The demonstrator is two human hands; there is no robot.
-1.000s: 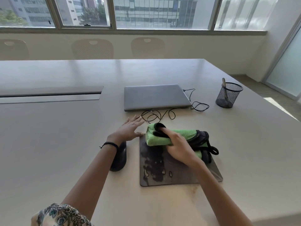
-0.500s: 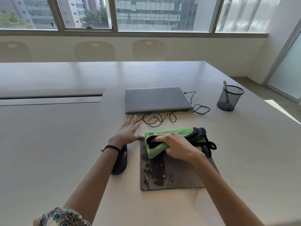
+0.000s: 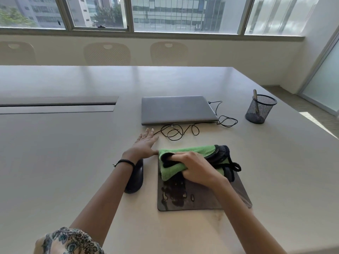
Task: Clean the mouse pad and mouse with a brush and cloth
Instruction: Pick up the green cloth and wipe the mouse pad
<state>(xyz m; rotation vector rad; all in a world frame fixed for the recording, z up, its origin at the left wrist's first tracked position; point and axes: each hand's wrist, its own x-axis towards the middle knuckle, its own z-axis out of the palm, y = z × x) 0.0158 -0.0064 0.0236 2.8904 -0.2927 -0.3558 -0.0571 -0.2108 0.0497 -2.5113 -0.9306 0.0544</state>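
Wiping is under way on the dark grey rectangular mouse pad [image 3: 201, 197], which lies flat on the pale desk [image 3: 73, 162]. Its far half sits under your right grip [image 3: 198, 169], which is clenched round a folded green microfibre cloth with black trim [image 3: 185, 153] and presses it onto the pad. Nearer you than that grip, wet blotches and droplets show on the pad, so I judge it only part-wiped, with the near half left to do.

The black mouse [image 3: 135, 178] sits off the pad, just left of the right grip and partly under your left wrist. Nothing shows it cleaned, so count it as left. Your left grip [image 3: 145, 145] is released, fingers straight, flat on the desk beside the cloth's left edge. A pale handle stands in the black mesh cup [image 3: 259, 110], well off to the right; whether it is the brush I cannot tell.

For room, a stroke toward you meets only the pad's near edge. Beyond the right grip, a looped black cable [image 3: 176, 132] lies near the cloth's far side, with a closed grey laptop [image 3: 176, 110] behind it. Keep your strokes short that way. The desk's right edge is well apart.
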